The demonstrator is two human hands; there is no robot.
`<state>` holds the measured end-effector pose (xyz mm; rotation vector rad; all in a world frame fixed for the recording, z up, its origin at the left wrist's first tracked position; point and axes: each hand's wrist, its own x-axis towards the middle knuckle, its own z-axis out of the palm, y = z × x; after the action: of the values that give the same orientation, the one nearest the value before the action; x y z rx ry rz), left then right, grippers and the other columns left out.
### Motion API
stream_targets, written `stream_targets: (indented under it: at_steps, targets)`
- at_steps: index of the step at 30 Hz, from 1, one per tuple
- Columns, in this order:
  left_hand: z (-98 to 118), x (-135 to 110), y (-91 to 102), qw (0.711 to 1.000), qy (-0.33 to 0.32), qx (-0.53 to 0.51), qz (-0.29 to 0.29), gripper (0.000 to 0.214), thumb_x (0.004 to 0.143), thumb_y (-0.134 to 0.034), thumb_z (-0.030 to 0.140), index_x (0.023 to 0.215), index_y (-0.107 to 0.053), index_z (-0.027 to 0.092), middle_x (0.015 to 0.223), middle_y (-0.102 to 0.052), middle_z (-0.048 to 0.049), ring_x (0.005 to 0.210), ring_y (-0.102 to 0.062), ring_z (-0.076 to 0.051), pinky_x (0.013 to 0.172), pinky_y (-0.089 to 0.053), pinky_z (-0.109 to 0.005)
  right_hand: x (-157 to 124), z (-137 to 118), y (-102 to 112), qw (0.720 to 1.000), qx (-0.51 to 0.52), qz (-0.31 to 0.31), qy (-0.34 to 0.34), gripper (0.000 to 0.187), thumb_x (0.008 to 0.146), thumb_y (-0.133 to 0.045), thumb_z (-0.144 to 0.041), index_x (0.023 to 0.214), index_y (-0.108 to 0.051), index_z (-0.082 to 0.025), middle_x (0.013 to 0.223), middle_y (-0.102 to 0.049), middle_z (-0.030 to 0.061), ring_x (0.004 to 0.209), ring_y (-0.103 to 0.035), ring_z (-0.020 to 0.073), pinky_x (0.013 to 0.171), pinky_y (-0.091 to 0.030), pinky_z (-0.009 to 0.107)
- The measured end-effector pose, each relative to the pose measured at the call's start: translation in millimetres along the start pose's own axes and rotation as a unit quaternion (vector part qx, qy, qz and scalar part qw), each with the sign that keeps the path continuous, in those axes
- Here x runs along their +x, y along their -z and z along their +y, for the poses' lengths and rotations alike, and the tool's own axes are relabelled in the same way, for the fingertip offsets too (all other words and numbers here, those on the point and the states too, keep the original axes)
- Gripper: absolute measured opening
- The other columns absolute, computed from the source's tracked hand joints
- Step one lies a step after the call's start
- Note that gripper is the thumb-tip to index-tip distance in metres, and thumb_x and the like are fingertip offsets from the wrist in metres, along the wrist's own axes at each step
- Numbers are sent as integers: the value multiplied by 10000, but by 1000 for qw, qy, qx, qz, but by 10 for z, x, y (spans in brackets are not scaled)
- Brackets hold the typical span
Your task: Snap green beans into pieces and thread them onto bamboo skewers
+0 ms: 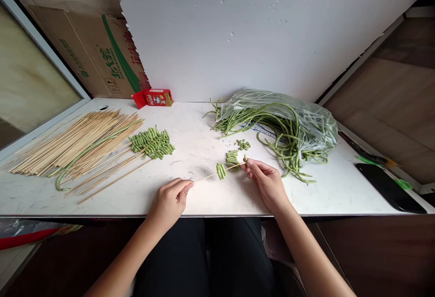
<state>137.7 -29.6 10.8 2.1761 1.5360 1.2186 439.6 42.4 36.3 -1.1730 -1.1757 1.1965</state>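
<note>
My left hand (171,197) pinches the near end of a thin bamboo skewer (208,177) that lies low over the white tabletop (190,197). A few short green bean pieces (221,171) are threaded side by side on the skewer. My right hand (265,180) is closed at the skewer's far tip, pinching a small bean piece (245,158) against it. Just behind the skewer sit small heaps of cut bean pieces (233,156).
A large pile of bare skewers (71,143) and finished bean skewers (152,143) lie at the left. A plastic bag of long beans (282,122) sits at the right, a dark phone (389,187) beyond it. A red box (157,97) and a cardboard carton (98,54) stand at the back.
</note>
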Motion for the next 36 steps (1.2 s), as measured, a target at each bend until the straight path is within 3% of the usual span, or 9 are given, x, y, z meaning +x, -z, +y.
stream_targets:
  at_steps: [14,36]
  targets:
    - [-8,4,-9,1000,-2,7,4,226,1067,-535,215,1010,-752,185,817,-722,-49,731,-682,-162,681,-525,-271,-5,-15,-11,1000,-6,20,-9,351,804,-867,-564,917,-870,-232,880,-800,63,715,-569,196,696,-477,352]
    - [-31,-9,-17,1000,-3,9,11,224,1050,-545,182,994,-762,188,824,-744,-43,723,-701,-161,665,-534,-265,-56,-33,-68,998,-48,25,11,314,830,-853,-534,932,-863,-237,898,-813,76,788,-668,227,701,-513,349]
